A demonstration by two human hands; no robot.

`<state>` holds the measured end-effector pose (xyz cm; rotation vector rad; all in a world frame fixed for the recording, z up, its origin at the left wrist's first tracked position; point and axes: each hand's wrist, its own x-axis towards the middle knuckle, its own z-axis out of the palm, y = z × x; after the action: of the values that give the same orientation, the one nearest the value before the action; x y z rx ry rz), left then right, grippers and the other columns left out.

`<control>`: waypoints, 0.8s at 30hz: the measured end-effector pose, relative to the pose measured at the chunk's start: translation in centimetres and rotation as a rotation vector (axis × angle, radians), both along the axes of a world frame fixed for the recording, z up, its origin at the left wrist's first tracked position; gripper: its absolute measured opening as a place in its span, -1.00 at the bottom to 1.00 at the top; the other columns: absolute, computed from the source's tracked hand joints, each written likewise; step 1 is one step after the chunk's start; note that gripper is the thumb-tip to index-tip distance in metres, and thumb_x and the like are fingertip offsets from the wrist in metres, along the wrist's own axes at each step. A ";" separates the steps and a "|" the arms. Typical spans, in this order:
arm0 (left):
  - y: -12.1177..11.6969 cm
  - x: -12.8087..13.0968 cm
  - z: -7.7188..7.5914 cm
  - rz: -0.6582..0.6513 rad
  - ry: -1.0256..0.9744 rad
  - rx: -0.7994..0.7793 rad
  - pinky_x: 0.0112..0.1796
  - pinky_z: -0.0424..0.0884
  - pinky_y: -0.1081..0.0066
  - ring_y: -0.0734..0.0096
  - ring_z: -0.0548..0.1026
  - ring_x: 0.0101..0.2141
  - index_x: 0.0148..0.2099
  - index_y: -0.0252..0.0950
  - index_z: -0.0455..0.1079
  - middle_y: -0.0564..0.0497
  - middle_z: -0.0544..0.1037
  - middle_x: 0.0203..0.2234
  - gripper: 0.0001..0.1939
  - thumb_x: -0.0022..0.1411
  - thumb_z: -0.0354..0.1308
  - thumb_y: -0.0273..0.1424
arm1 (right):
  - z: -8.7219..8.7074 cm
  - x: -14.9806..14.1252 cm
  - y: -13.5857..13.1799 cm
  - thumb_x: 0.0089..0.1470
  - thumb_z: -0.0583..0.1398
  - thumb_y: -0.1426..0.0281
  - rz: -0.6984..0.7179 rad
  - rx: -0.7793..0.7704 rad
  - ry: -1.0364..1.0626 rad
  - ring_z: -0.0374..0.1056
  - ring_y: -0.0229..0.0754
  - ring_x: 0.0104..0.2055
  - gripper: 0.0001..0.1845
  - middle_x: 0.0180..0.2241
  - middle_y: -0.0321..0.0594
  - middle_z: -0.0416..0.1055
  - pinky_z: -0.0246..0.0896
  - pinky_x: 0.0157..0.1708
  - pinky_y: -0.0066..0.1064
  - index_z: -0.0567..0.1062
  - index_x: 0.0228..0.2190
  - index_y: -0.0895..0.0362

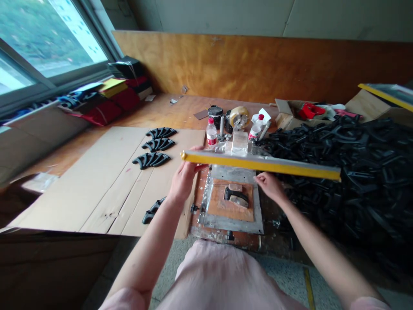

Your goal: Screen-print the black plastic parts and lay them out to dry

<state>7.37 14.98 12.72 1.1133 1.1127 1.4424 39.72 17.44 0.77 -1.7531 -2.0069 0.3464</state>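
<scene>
A screen-printing frame (261, 165) with a yellow front edge is raised and seen nearly edge-on. My left hand (184, 176) grips it near its left end, the fingers partly hidden by it. Just under the frame, my right hand (270, 185) has its fingers drawn together by the right edge of a metal plate (230, 172); whatever they may hold is too small to make out. Below both hands a brown board (216, 209) lies on the plate. A black curved plastic part (237, 196) rests there between small blocks.
Black parts stand in rows (151, 160) on a cardboard sheet (106, 172) at left. A large heap of black parts (348, 172) fills the right. Behind the plate are red-capped bottles (211, 132), a tape roll (239, 116) and an open carton (287, 114).
</scene>
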 end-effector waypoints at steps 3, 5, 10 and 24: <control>1.8 1.2 1.2 -0.010 -0.101 0.047 -0.08 0.45 0.27 0.26 0.54 -0.08 0.10 -0.23 0.33 -0.08 0.60 -0.21 -0.43 0.26 -0.02 0.07 | -3.6 -4.1 -2.8 0.14 0.22 0.15 0.177 -0.016 -0.146 0.37 -0.06 -0.17 -0.71 -0.29 -0.10 0.46 0.28 -0.13 -0.27 0.45 -0.42 0.12; 0.9 2.0 0.4 0.052 -0.142 0.021 -0.11 0.46 0.29 0.29 0.55 -0.11 0.09 -0.22 0.31 -0.07 0.60 -0.21 -0.47 0.27 0.00 0.04 | -4.3 -6.4 -3.9 0.20 0.19 0.24 0.177 -0.047 -0.252 0.37 -0.03 -0.14 -0.78 -0.27 -0.05 0.46 0.26 -0.14 -0.27 0.42 -0.38 0.13; -6.8 4.3 -6.6 -0.331 -0.111 -0.611 -0.27 0.50 0.27 0.10 0.58 -0.17 -0.07 -0.36 0.44 -0.27 0.60 -0.13 -0.44 0.14 0.17 0.05 | -1.9 -10.9 -7.0 0.28 0.09 0.31 0.052 -0.020 -0.219 0.38 -0.07 -0.23 -0.84 -0.33 -0.09 0.46 0.25 -0.24 -0.32 0.39 -0.29 0.12; -15.2 -10.0 -18.6 0.630 -0.031 -0.802 -0.34 0.54 0.37 0.32 0.63 -0.33 -0.20 -0.29 0.32 -0.14 0.59 -0.19 -0.74 0.32 0.03 -0.18 | -6.3 11.1 -7.4 0.22 0.00 0.16 -0.189 -0.418 -0.468 0.46 0.04 -0.36 -0.63 -0.40 -0.06 0.52 0.27 -0.39 -0.23 0.57 -0.29 -0.01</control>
<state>-2.67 -0.25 -5.85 0.1675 1.8910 1.2336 50.78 10.09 -5.49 -2.4536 -2.1614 0.3337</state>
